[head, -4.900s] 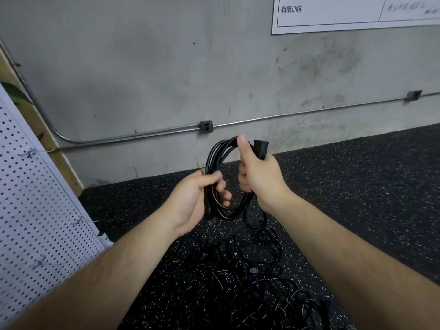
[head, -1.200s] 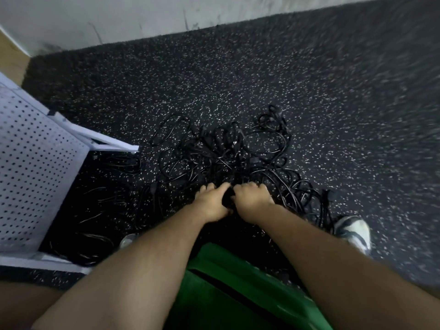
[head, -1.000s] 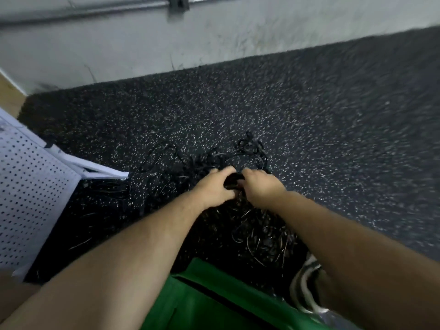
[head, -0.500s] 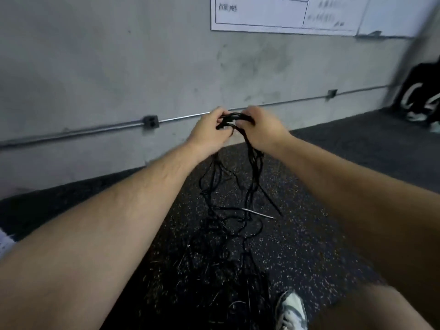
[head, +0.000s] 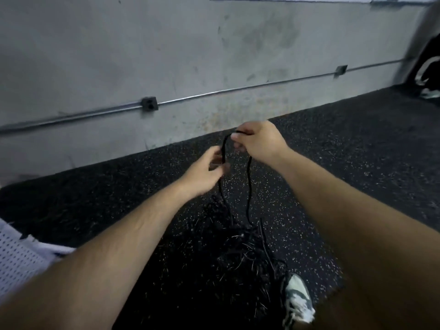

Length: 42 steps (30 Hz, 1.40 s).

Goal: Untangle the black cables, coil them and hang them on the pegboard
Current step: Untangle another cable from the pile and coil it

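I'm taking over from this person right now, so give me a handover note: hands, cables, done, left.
Right hand pinches the top of a lifted black cable; its two strands hang into the cable tangle on the floor, beside a shoe.
Left hand is at the left strand, blurred; grip unclear.
Pegboard: only a corner shows, lower left, no cable seen on it.
Done: one cable partly lifted out. Left: free it, coil it, hang it, then the others.
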{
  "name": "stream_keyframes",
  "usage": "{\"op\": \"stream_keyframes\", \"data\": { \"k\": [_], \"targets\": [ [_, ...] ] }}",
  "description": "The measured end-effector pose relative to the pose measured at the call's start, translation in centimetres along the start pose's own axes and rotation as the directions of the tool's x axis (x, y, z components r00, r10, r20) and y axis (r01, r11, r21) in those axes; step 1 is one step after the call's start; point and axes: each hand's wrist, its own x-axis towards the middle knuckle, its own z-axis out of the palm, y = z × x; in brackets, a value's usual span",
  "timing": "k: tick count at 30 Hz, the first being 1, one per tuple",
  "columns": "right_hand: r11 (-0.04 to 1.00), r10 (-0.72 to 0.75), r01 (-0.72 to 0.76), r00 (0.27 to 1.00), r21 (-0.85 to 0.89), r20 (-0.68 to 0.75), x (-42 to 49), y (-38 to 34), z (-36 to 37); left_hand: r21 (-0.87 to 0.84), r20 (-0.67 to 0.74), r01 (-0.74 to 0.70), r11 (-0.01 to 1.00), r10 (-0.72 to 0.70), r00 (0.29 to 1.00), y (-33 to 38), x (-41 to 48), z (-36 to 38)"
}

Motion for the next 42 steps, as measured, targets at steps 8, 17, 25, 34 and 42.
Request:
{"op": "stream_keyframes", "data": {
  "k": [8, 17, 25, 34, 42],
  "targets": [
    [0.791, -0.026, 0.194, 0.958, 0.580, -0.285, 1.9, -5.0, -1.8, -0.028, 0.089, 0.001, 1.000, 0.001, 0.996, -1.0, 1.6, -0.3],
    [0.740, 0.070, -0.014, 0.996, 0.672, -0.056, 2.4, -4.3, -1.0, -0.460, 0.127, 0.240, 0.855, -0.204, 0.971, 1.3, 1.3, 3.3],
    [0.978, -0.013, -0.135, 0.723, 0.160, 0.690, -0.1, 0.4, 5.2, -0.822, -0.099, -0.036, 0.569, -0.079, 0.992, 5.4, 3.5, -5.1],
    [0.806, -0.040, -0.140, 0.957, 0.575, 0.288, 1.9, -5.7, 5.4, -0.579, 0.040, 0.065, 0.813, -0.051, 0.998, 0.3, 0.9, -4.4],
    [0.645, -0.031, -0.130, 0.980, 0.753, 0.196, 5.0, -7.4, 2.9, -0.175, 0.083, 0.127, 0.976, -0.114, 0.990, -0.3, -2.4, -2.0]
  ]
}}
